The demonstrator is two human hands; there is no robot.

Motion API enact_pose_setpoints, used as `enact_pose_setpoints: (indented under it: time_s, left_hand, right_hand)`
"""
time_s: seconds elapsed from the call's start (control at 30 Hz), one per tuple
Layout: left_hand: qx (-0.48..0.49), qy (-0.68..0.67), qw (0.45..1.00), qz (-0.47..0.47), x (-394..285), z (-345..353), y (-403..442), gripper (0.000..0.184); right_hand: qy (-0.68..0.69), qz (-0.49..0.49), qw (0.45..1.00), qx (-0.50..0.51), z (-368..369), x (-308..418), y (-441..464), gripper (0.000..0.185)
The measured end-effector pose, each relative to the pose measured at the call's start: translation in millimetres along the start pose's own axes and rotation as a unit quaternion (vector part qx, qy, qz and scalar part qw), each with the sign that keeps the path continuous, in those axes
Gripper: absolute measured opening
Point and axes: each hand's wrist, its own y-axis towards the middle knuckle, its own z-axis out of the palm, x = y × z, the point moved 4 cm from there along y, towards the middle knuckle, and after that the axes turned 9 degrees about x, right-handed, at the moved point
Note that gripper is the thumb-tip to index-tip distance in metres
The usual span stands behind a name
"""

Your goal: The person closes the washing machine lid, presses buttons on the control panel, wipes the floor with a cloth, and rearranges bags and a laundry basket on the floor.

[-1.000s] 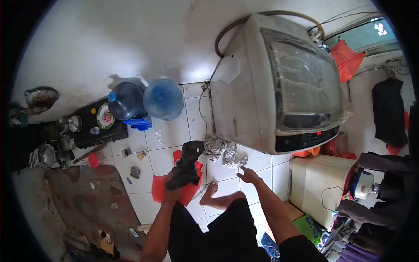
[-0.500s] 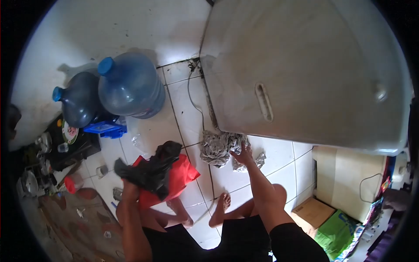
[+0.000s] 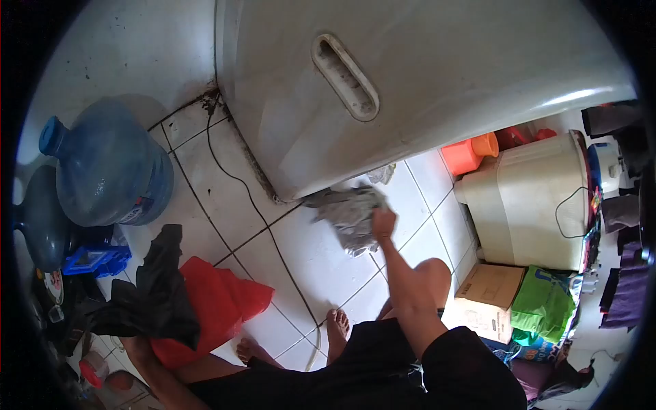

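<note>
My right hand (image 3: pixel 384 224) is closed on the edge of a crumpled grey sheet (image 3: pixel 352 213), like thin plastic or paper; I cannot tell which. It is spread out just over the white tiles, in front of the big pale appliance. A second crumpled piece (image 3: pixel 383 173) lies partly under the appliance's lower edge. On the left, a black plastic bag (image 3: pixel 154 290) hangs over my left hand (image 3: pixel 134 346), which grips it with its fingers mostly hidden. Beside it a red plastic bag (image 3: pixel 208 311) bulges out against my leg.
Large blue water bottles (image 3: pixel 113 167) stand at the left wall near a blue plastic piece (image 3: pixel 99 260). A cable (image 3: pixel 236 179) crosses the floor. At right are an orange container (image 3: pixel 465 156), a cream bin (image 3: pixel 533 201), a cardboard box (image 3: pixel 493 283) and a green bag (image 3: pixel 543 304).
My right hand has gone from reaching open over the grey crumpled heap to gripping it, and the sheet is now spread out. The view has shifted closer to the appliance.
</note>
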Motion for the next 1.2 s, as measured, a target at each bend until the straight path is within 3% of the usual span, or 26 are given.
enact_pose_setpoints:
  time_s: [0.03, 0.1, 0.17, 0.23, 0.3, 0.37, 0.47, 0.5, 0.6, 0.67, 0.7, 0.83, 0.9, 1.03, 1.13, 1.2]
  left_hand:
    - [0.001, -0.002, 1.000, -0.005, 2, 1, -2, 0.071]
    - [-0.002, -0.009, 1.000, -0.007, 2, 1, -3, 0.067]
    - [-0.005, -0.017, 1.000, -0.007, 2, 1, -6, 0.063]
    - [-0.010, -0.025, 1.000, -0.005, 2, 0, -8, 0.058]
    - [-0.015, -0.034, 0.999, -0.003, 0, -1, -9, 0.054]
    - [-0.018, -0.040, 0.999, -0.001, -4, -1, -8, 0.050]
    - [-0.026, -0.065, 0.997, -0.011, -7, 3, -12, 0.043]
    - [-0.027, -0.077, 0.997, -0.011, -9, 2, -12, 0.041]
    - [-0.022, -0.127, 0.992, -0.016, -9, 5, -13, 0.035]
    - [-0.020, -0.152, 0.988, -0.016, -9, 12, -9, 0.031]
    - [-0.025, -0.150, 0.988, -0.012, -12, 16, -5, 0.031]
    - [-0.007, -0.046, 0.998, -0.038, -37, 46, 14, 0.017]
    - [0.063, -0.027, 0.998, 0.010, -43, 52, 17, 0.020]
    - [0.018, -0.020, 0.999, 0.030, -29, 38, 13, 0.022]
    - [-0.019, -0.065, 0.998, -0.011, -25, 30, 14, 0.025]
    - [0.065, 0.016, 0.997, -0.029, -37, 38, 22, 0.023]
  right_hand:
    - [-0.040, 0.060, 0.997, -0.008, -23, -26, 9, 0.037]
    - [-0.068, 0.084, 0.991, -0.083, -68, -39, 8, 0.039]
    - [-0.095, 0.172, 0.979, 0.046, -67, -82, 19, 0.052]
    - [-0.030, 0.137, 0.987, 0.078, -8, -156, 28, 0.066]
    - [-0.144, 0.168, 0.973, 0.064, 31, -128, 12, 0.073]
    - [-0.084, 0.186, 0.976, 0.072, 55, -88, -7, 0.075]
    - [-0.119, -0.031, 0.992, 0.024, 86, -46, -53, 0.069]
    - [-0.105, -0.065, 0.992, 0.023, 97, -21, -69, 0.062]
    - [-0.111, -0.094, 0.976, 0.161, 120, 78, -114, 0.057]
    - [-0.128, -0.213, 0.962, 0.111, 150, 131, -138, 0.051]
    - [-0.112, -0.197, 0.958, 0.178, 145, 172, -144, 0.052]
    - [-0.115, -0.222, 0.947, 0.203, 171, 237, -148, 0.060]
    - [-0.142, -0.232, 0.937, 0.218, 180, 253, -144, 0.070]
    - [-0.102, -0.359, 0.893, 0.252, 196, 298, -137, 0.070]
    - [-0.073, -0.430, 0.857, 0.274, 216, 350, -127, 0.071]
    - [-0.072, -0.475, 0.835, 0.270, 234, 377, -117, 0.072]
